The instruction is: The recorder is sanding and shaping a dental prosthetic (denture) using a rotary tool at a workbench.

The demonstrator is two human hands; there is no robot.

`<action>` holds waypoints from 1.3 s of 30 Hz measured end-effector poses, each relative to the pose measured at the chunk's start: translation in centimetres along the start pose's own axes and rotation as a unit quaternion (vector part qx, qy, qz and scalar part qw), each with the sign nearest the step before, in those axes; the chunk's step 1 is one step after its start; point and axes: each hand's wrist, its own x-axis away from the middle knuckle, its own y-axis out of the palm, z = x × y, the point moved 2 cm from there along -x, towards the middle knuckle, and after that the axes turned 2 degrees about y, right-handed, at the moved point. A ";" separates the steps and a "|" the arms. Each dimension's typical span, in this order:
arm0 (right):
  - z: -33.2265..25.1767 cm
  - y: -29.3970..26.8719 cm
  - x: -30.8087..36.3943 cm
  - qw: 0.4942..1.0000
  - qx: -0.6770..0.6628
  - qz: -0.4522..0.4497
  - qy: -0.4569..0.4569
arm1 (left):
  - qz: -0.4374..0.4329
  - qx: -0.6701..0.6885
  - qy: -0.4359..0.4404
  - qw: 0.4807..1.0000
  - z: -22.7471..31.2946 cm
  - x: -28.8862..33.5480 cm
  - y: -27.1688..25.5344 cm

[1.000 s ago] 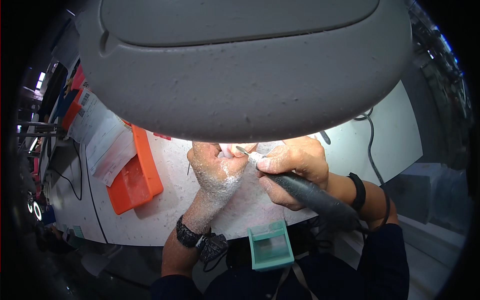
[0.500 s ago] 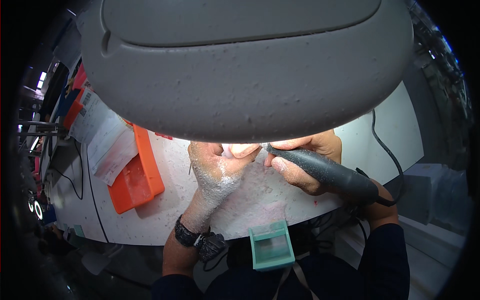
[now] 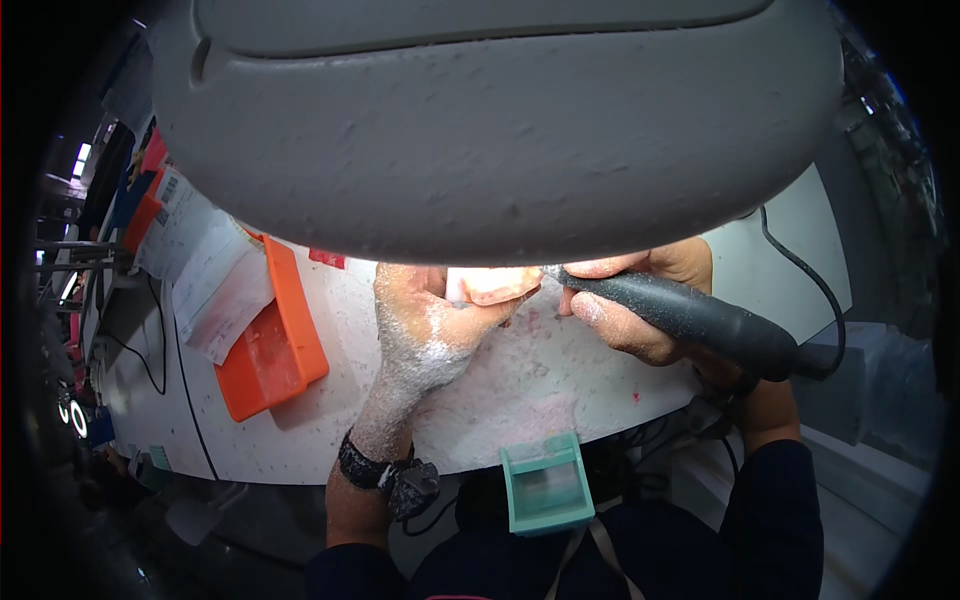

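The left hand point(image 3: 420, 318) is closed around a small pink-and-white piece point(image 3: 500, 286), just under the front edge of the big grey hood point(image 3: 500, 150). The right hand point(image 3: 642, 340) is wrapped around a fat black handheld grinder point(image 3: 720, 325). Its tip point(image 3: 552, 271) is right by the end of the piece — I can't tell if the two touch, as the light is so bright there.

I'd say a good bit of grinding is done, since white powder covers the left hand and lots of dust lies on the white table point(image 3: 470, 430). The job doesn't look finished, because the piece is in the hand with the grinder right up to it. How much is left to grind, I can't tell.

On the left sits an orange tray point(image 3: 304, 330). Papers point(image 3: 215, 300) cover its far end, and the part I can see has only a little pale dust in it. A small green bin point(image 3: 553, 518) is at the near edge of the table. Its inside looks grey and dusty — I can't make out anything else in there.
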 end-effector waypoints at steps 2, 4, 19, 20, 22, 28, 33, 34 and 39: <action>-0.2 0.4 0.0 1.000 0.017 0.003 -0.020 | -0.005 0.006 0.034 0.999 -0.2 0.0 -0.1; -0.1 0.7 0.0 0.999 0.032 0.004 -0.042 | 0.001 -0.034 0.055 0.998 -0.2 0.2 -0.2; 0.5 1.2 0.4 0.992 0.082 0.013 -0.099 | 0.022 -0.209 0.152 0.966 0.2 -0.1 -0.7; 0.4 1.1 0.3 0.991 0.082 0.013 -0.100 | 0.022 -0.208 0.152 0.966 0.1 -0.1 -0.7; 0.1 0.8 0.0 0.997 0.010 -0.008 -0.075 | 0.040 -0.184 0.165 0.968 0.0 0.0 -0.7; 0.2 1.4 -0.2 0.990 0.072 0.046 -0.112 | 0.073 -0.282 0.241 0.926 0.4 0.0 -0.5; 0.2 1.3 0.1 0.996 0.027 0.023 -0.086 | 0.084 -0.314 0.258 0.910 0.5 0.1 -0.5; 0.3 1.1 0.0 0.996 0.031 0.021 -0.086 | 0.088 -0.313 0.269 0.906 0.6 0.1 -0.4; 0.3 1.2 0.0 0.989 0.093 0.035 -0.107 | 0.074 -0.321 0.277 0.903 0.7 0.0 -0.5</action>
